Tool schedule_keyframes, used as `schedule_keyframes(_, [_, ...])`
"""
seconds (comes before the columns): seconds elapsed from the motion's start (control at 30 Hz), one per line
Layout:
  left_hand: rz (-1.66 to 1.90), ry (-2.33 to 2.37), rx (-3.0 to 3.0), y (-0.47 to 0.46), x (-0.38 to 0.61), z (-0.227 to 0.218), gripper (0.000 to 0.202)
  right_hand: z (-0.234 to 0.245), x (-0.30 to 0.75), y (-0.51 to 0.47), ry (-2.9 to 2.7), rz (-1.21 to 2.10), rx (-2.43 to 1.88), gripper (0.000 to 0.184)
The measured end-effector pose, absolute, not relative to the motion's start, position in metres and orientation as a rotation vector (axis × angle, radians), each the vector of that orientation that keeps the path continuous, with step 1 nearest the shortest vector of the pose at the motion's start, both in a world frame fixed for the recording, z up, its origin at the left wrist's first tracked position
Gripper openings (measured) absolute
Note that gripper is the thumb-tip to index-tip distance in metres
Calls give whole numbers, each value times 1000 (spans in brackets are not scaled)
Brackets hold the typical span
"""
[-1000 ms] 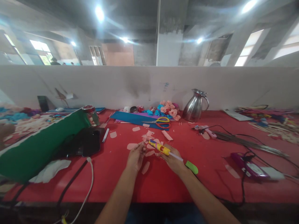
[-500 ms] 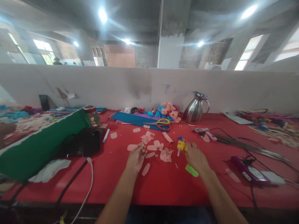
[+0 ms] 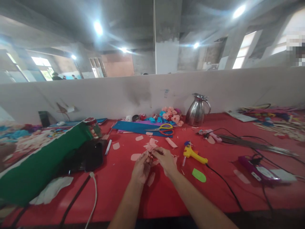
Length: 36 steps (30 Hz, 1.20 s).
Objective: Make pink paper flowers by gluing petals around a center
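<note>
A pink paper flower (image 3: 151, 144) rises just above the fingertips of my left hand (image 3: 142, 167), which is closed in a pinch at its base. My right hand (image 3: 166, 161) meets it from the right, its thumb and fingers pinched on the flower's lower petals; the exact contact is partly hidden. Loose pink paper petals (image 3: 136, 157) lie around and beneath both hands. To the right rests a yellow glue gun (image 3: 195, 155), touched by neither hand, with a lime-green petal-shaped piece (image 3: 199, 175) below it.
Yellow-and-red-handled scissors (image 3: 166, 127) lie on a blue paper strip (image 3: 131, 127). Behind are finished paper flowers (image 3: 175, 118) and a steel jug (image 3: 196, 109). A green box (image 3: 47, 152) and black phone (image 3: 95, 156) stand left. A purple power strip (image 3: 258, 171) and cables lie right.
My right hand has let go of the glue gun, leaving it on the table, and moved left to the flower. My left hand stays pinched on the flower. The view has shifted slightly.
</note>
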<state>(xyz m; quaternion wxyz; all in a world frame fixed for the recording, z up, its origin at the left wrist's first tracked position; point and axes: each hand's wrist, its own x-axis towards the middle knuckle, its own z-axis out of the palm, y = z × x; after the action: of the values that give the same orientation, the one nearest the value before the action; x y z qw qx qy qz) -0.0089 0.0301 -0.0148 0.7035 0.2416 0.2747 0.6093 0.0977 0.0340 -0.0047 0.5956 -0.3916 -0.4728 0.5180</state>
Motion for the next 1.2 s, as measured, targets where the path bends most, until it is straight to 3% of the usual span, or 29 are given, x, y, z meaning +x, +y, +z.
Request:
schedule_keyframes(0.83, [1350, 718, 627, 22, 1, -9, 27, -7, 98, 26, -919, 1216, -862, 16])
schedule_keyframes(1.2, [1363, 684, 698, 18, 2, -5, 27, -10, 107, 22, -1299, 938, -823, 9])
